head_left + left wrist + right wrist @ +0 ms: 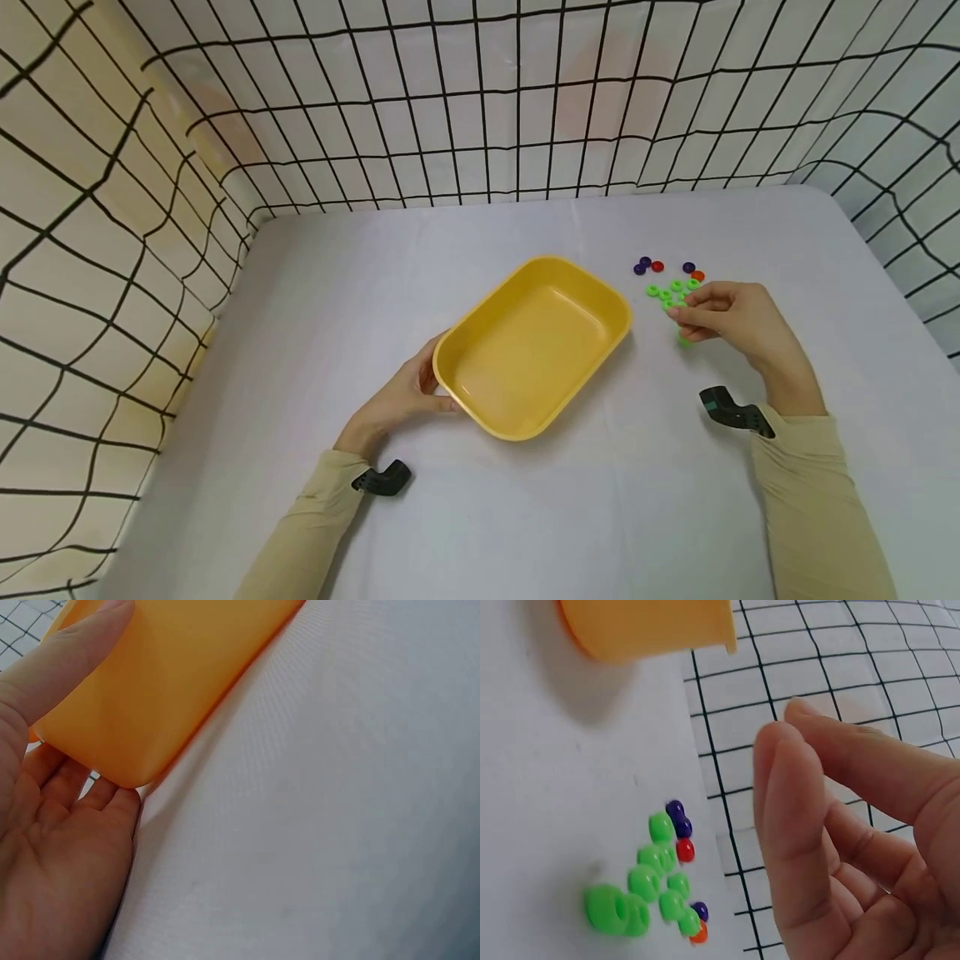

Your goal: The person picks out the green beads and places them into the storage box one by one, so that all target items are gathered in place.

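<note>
My left hand (405,398) gripped the near-left corner of the tray (534,343), mid-table (480,517). My right hand (723,315) hovered over the beads (670,293) just right of the tray, fingers curled. I couldn't tell whether it pinched a bead. Risk, I reckoned: beads looked round and slick, so a clumsy pinch could scatter them across the table. No readable writing or brands anywhere.

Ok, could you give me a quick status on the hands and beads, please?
Left hand gripping yellow tray corner. Right hand empty above green beads. Nothing in the way.
</note>
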Demonstrator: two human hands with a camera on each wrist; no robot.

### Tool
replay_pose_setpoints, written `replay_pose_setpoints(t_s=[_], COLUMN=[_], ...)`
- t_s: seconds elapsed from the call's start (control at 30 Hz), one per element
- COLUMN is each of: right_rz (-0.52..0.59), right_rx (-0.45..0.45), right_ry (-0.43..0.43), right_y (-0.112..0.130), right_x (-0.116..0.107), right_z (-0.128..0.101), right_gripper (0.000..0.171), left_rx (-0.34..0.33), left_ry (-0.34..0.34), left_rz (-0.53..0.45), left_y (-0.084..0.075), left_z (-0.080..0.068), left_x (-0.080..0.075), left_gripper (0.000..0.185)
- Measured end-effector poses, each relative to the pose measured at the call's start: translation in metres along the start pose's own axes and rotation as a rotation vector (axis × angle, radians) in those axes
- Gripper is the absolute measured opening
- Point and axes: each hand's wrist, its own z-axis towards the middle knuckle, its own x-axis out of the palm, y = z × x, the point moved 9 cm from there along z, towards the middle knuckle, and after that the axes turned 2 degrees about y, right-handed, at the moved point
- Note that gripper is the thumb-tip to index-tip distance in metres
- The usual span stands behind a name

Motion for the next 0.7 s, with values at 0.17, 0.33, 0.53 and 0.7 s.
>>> replay_pose_setpoints(t_s=[0.17, 0.33, 0.53, 0.7], right_rz=[0.08, 0.111, 0.165, 0.16], right_rx=[-0.036, -0.09, -0.154, -0.207], right_ry=[-0.026, -0.06, -0.053, 0.013], right_y=[0.008, 0.023, 0.053, 0.088], right_x=[0.005, 0.005, 0.014, 0.036], right_z=[0.003, 0.0, 0.001, 0.008], right_gripper=[0.041, 0.039, 0.031, 0.03], left_rx=[-0.014, -0.007, -0.013, -0.014], left_ry=[0.001, -0.007, -0.01, -0.013], left_rz=[0.02, 0.022, -0.005, -0.005], left_y=[-0.003, -0.003, 0.0, 0.0], left_z=[0.0, 0.0, 0.0, -0.001], left_x=[0.0, 0.001, 0.0, 0.0], left_gripper=[0.091, 0.091, 0.091, 0.092])
